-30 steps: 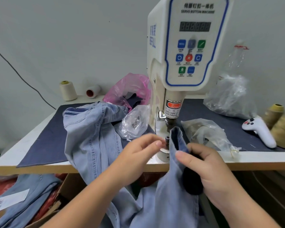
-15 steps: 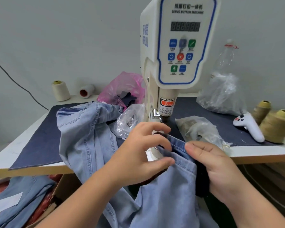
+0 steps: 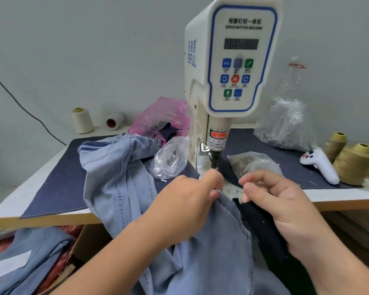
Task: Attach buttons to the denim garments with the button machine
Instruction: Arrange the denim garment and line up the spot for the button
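The white servo button machine stands on the table, its punch head just above my hands. A light blue denim garment drapes from the table over the front edge toward me. My left hand grips a folded edge of this denim right below the punch head. My right hand is beside it with curled fingers, its thumb pinching a dark cloth that lies against the denim. The lower die is hidden behind my fingers.
A clear bag of small metal parts lies left of the machine and another bag right of it. Further off are a pink bag, thread cones, a white handheld controller and more denim below the table.
The denim edge has been laid down flatter under the punch head. My left hand slid up to the edge by the die, and my right hand's fingers curled in.
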`<state>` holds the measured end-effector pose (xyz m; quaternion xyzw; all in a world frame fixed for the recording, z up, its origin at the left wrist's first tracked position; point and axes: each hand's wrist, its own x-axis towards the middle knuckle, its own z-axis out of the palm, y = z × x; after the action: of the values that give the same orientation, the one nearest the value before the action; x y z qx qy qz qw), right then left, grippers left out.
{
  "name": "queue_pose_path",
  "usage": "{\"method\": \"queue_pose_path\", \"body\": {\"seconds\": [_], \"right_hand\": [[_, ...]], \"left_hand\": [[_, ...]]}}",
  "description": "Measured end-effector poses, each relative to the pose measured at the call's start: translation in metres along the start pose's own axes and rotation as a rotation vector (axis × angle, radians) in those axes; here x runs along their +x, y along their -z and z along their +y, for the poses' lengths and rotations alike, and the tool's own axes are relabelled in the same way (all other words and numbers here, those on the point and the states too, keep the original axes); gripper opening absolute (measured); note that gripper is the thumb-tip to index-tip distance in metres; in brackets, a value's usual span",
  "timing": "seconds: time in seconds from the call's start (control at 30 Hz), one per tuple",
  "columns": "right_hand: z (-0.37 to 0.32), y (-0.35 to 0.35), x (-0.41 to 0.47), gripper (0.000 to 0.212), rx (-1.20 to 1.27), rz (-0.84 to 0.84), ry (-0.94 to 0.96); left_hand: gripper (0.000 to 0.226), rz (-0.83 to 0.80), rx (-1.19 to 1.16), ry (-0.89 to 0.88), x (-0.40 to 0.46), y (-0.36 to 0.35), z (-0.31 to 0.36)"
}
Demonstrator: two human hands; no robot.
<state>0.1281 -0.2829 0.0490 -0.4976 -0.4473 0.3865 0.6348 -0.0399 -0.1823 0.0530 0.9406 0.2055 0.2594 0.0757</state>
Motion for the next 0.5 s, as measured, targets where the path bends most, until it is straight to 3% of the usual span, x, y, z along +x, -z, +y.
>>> {"method": "queue_pose_path", "body": {"seconds": [0.07, 0.13, 0.23, 0.3, 0.4, 0.5], "right_hand": [[-0.005, -0.004, -0.006, 0.043, 0.159, -0.157, 0.018], [-0.007, -0.012, -0.011, 0.038, 0.279, -0.217, 0.030], [-0.003, -0.027, -0.014, 0.022, 0.356, -0.134, 0.045], [-0.005, -0.032, -0.003, 0.003, 0.338, -0.042, 0.062], [-0.014, -0.040, 0.006, 0.020, 0.176, -0.288, 0.145], [0.002, -0.032, -0.003, 0.015, -0.165, 0.207, 0.273]], "left_hand": [[0.017, -0.051, -0.080, 0.127, 0.004, -0.001, -0.004], [0.026, -0.155, -0.177, 0.143, 0.009, 0.000, -0.002], [0.021, -0.287, -0.489, 0.100, 0.011, 0.000, 0.003], [0.029, -0.274, -0.722, 0.105, 0.009, -0.001, 0.005], [0.033, -0.150, -1.005, 0.205, 0.007, -0.008, 0.004], [0.027, -0.136, -1.070, 0.194, 0.001, -0.010, -0.001]]}}
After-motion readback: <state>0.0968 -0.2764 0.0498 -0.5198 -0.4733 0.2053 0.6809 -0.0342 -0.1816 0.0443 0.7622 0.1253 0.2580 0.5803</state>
